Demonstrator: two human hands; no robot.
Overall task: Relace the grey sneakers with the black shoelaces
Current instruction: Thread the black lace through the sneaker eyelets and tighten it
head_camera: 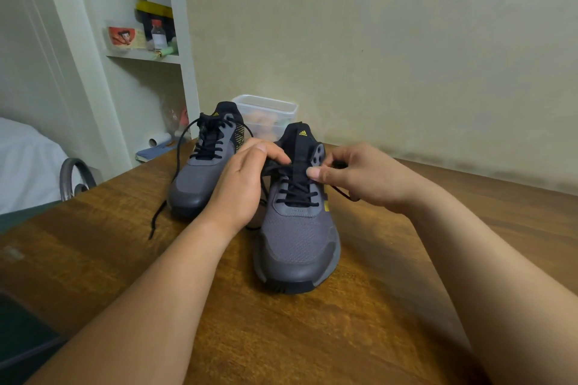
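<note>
2 sneakers (200, 180) (297, 241), 2 hands (240, 187) (359, 178) pinching 1 lace (298, 194)

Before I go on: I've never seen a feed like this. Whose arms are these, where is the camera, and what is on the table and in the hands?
There is no machine here. A person is working with bare hands, and the single picture comes from a camera worn on their head, looking forward and down. On the wooden table stand two grey sneakers, toes towards the camera. The far sneaker is laced to the top, with loose ends trailing. The near sneaker is laced partway, and its upper eyelets are empty. The left hand and right hand each pinch its black shoelace beside the tongue. A clear plastic container sits behind the sneakers.
</note>
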